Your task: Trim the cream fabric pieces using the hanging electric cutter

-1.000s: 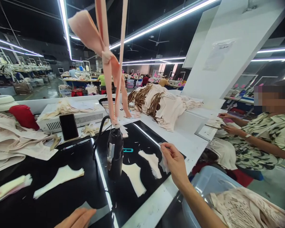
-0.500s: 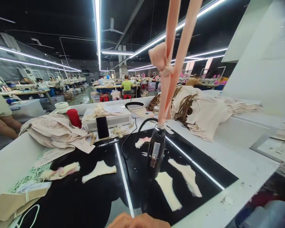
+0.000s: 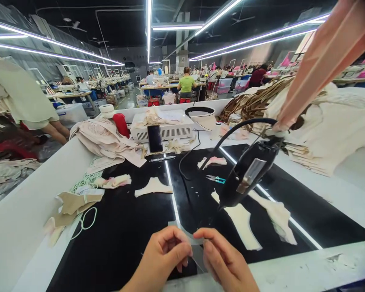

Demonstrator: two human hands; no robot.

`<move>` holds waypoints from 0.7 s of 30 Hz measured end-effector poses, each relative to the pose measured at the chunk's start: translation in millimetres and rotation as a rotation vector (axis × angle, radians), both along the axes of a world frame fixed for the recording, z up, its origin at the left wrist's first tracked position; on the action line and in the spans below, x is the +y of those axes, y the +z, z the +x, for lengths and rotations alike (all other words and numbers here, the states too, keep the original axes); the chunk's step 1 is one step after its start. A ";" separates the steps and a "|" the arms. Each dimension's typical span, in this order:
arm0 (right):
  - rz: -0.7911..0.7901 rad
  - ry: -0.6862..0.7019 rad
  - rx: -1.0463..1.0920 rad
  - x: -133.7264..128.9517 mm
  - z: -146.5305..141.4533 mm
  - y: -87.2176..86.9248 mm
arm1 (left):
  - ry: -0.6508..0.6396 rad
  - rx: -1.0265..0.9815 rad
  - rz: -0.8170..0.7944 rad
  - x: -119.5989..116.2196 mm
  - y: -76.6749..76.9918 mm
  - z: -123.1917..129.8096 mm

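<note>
Near the front edge of the black tabletop (image 3: 118, 243), my left hand (image 3: 167, 257) is closed, thumb and fingers pinched together. My right hand (image 3: 223, 259) is close beside it, its fingers curled in toward the thumb. Something thin and see-through seems to run between the fingertips; I cannot make out what it is. Past my right hand a black corded hand tool (image 3: 249, 170) hangs tilted from a peach fabric band (image 3: 325, 61). Cream fabric pieces lie around it: one cut piece (image 3: 241, 227), another (image 3: 276, 215), and a third (image 3: 153, 187) farther left.
Blue-handled thread snips (image 3: 216, 179) lie behind the tool. At the back stand a phone (image 3: 155, 138), a white vented box (image 3: 167, 125) and a visor (image 3: 200, 117). Fabric heaps flank both sides, left (image 3: 106, 142) and right (image 3: 337, 121). A person (image 3: 24, 93) stands at left.
Both hands have come up into fuller view, close together. The view has shifted, bringing the snips into sight. The hanging tool now tilts and sits farther right.
</note>
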State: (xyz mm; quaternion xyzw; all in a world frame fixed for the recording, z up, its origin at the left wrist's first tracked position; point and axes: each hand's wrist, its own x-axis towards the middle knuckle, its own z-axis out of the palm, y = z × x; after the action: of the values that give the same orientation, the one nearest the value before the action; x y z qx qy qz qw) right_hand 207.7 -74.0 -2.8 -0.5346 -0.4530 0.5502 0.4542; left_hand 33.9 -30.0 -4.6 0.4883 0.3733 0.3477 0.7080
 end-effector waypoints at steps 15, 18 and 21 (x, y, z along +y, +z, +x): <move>-0.222 0.062 0.163 -2.0 34.0 -14.6 | 0.254 0.039 -0.092 9.0 17.5 -4.6; -0.269 0.093 0.230 -4.5 32.0 -16.5 | 0.287 0.023 -0.097 11.9 13.5 -6.0; -0.314 0.130 0.239 -7.7 28.1 -15.3 | 0.300 -0.004 -0.110 14.6 11.3 -7.0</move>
State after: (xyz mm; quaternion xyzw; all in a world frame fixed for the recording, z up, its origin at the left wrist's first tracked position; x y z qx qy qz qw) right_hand 235.8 -81.6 -18.1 -0.4993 -0.3379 0.7019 0.3793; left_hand 26.9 -15.4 6.6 0.3869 0.4589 0.4296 0.6747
